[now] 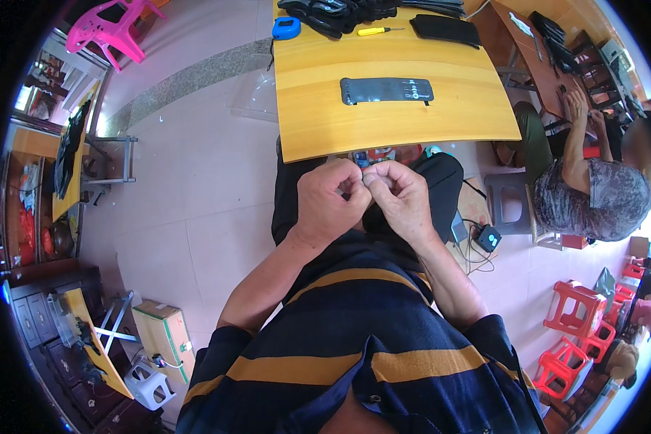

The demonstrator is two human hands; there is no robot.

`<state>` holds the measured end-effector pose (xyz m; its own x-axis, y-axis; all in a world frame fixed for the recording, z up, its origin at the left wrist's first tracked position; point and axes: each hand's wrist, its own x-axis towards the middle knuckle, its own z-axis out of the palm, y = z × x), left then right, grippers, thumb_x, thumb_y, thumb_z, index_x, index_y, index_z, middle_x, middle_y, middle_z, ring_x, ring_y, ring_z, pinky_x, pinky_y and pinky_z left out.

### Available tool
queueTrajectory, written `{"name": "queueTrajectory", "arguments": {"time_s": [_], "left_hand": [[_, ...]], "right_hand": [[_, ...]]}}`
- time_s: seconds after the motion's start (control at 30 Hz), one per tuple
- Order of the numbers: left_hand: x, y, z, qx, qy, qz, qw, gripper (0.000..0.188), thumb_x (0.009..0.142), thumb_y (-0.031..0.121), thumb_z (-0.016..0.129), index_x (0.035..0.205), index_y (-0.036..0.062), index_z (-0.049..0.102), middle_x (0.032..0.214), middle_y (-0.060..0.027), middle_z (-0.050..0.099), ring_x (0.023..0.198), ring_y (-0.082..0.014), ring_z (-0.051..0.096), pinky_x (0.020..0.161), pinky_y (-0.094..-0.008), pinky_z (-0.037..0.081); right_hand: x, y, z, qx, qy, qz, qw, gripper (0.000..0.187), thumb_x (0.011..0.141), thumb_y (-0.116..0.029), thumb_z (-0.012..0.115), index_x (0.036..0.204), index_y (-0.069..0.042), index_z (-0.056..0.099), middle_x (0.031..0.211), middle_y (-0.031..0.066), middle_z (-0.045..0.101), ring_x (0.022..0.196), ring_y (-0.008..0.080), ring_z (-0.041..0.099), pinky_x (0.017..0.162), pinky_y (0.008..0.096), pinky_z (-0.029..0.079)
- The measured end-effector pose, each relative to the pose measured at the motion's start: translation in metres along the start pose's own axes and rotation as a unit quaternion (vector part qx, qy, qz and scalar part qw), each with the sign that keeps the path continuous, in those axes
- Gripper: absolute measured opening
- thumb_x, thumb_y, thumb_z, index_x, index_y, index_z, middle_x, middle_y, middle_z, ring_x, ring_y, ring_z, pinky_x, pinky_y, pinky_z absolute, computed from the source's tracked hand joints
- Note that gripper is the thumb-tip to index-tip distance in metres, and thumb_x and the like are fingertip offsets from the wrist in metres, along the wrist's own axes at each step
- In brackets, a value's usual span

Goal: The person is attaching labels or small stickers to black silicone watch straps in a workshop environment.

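Note:
My left hand point(330, 201) and my right hand point(401, 197) meet over my lap, just short of the table's near edge. Both have curled fingers, with thumbs and fingertips pinched together where they touch. Whatever sits between the fingertips is too small or too hidden to name. Beyond them on the yellow wooden table point(398, 126) lies a flat dark grey strip-shaped piece point(385, 90) with white print and two small dark tabs on its near edge.
At the table's far side are a pile of black pieces point(333, 16), a blue tape measure point(286, 28), a yellow-handled screwdriver point(372, 31) and a black pouch-like piece point(446, 30). A co-worker point(593, 184) sits at right. Red stools point(575, 307) stand lower right.

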<state>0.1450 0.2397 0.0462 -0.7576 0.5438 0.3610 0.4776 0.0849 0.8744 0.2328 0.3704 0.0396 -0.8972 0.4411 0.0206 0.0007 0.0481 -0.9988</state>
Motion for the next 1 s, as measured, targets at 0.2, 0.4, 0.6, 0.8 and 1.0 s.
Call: {"name": "queueTrajectory", "arguments": {"time_s": [0.2, 0.4, 0.6, 0.8, 1.0], "left_hand": [[0.002, 0.005, -0.001, 0.070, 0.019, 0.071, 0.995, 0.011, 0.074, -0.002, 0.067, 0.075, 0.0037, 0.057, 0.065, -0.0095, 0.055, 0.057, -0.0216, 0.057, 0.054, -0.0319, 0.046], [0.004, 0.006, -0.001, 0.072, -0.002, 0.079, 0.994, 0.010, 0.076, -0.004, 0.067, 0.078, 0.0023, 0.060, 0.067, -0.0087, 0.059, 0.059, -0.0168, 0.061, 0.058, -0.0285, 0.049], [0.005, 0.006, -0.003, 0.027, -0.029, -0.025, 0.999, 0.007, 0.081, -0.002, 0.070, 0.081, 0.0007, 0.063, 0.070, -0.0054, 0.066, 0.064, -0.0097, 0.064, 0.062, -0.0250, 0.052], [0.004, -0.013, -0.008, -0.088, -0.067, -0.154, 0.982, 0.006, 0.086, 0.004, 0.071, 0.086, -0.0010, 0.069, 0.075, -0.0017, 0.071, 0.068, -0.0054, 0.064, 0.063, -0.0229, 0.051], [0.000, -0.019, -0.007, -0.211, -0.065, -0.245, 0.944, 0.006, 0.087, 0.004, 0.070, 0.086, -0.0017, 0.070, 0.077, 0.0002, 0.070, 0.071, -0.0035, 0.063, 0.065, -0.0202, 0.049]], "right_hand": [[0.005, 0.000, -0.003, 0.096, -0.027, 0.028, 0.995, 0.010, 0.099, -0.009, 0.067, 0.096, -0.001, 0.072, 0.080, -0.0043, 0.068, 0.072, 0.0011, 0.059, 0.065, 0.0204, 0.049], [0.004, 0.002, -0.006, 0.116, -0.021, 0.039, 0.992, 0.011, 0.099, -0.010, 0.067, 0.096, -0.001, 0.072, 0.082, -0.0035, 0.069, 0.074, 0.0021, 0.060, 0.068, 0.0207, 0.049], [0.002, 0.008, -0.003, 0.052, 0.022, 0.035, 0.998, 0.011, 0.098, -0.009, 0.066, 0.095, 0.000, 0.072, 0.083, -0.0012, 0.070, 0.075, 0.0036, 0.062, 0.069, 0.0228, 0.051], [-0.004, 0.001, 0.004, -0.105, 0.089, -0.118, 0.983, 0.006, 0.091, -0.002, 0.070, 0.096, 0.001, 0.071, 0.093, 0.0115, 0.074, 0.081, 0.0188, 0.072, 0.074, 0.0285, 0.055], [-0.005, 0.003, 0.005, -0.183, 0.082, -0.220, 0.955, 0.010, 0.087, 0.005, 0.069, 0.096, 0.003, 0.072, 0.097, 0.0158, 0.073, 0.091, 0.0260, 0.073, 0.080, 0.0312, 0.057]]}}
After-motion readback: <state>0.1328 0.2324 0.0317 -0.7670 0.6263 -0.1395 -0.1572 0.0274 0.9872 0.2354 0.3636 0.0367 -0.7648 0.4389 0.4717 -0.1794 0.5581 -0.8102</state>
